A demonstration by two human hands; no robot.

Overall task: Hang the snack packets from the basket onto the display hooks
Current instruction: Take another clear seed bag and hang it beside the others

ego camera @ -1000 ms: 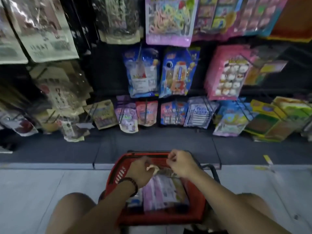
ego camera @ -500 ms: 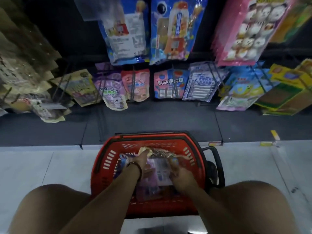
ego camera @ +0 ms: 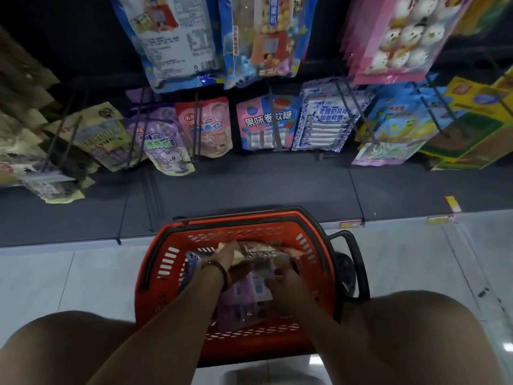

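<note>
Head view: person crouched, both forearms reach down between the knees into a red basket (ego camera: 151, 262) on the pale tiled floor (ego camera: 55, 276). Left hand (ego camera: 225, 259), dark bracelet (ego camera: 220, 273) at the wrist, is palm-down with its fingers stretched forward over the left end of a brownish clear snack packet (ego camera: 262, 252). Thumb is hidden, so can't tell if it grips or only rests there. Right hand (ego camera: 279, 276) is just beside it, fingers dipped down among the packets below the brown one. Fingertips are out of sight, so its hold can't be told either.

Basket contents: the brownish packet lies across the far half on top. Under it are pink-purple packets (ego camera: 240, 300) lying flat, and a blue one (ego camera: 191, 258) shows at the left wall. A black handle (ego camera: 359, 270) is folded out on the basket's right side.

Basket stands against the dark base ledge (ego camera: 249, 187) of the display. Above the ledge, display hooks (ego camera: 274, 120) carry rows of hung packets: purple (ego camera: 166, 145), pink (ego camera: 206, 129), pink-blue (ego camera: 263, 122), white-blue (ego camera: 323, 118). Bigger blue bags (ego camera: 177, 40) and pink bags (ego camera: 397, 40) hang higher up
</note>
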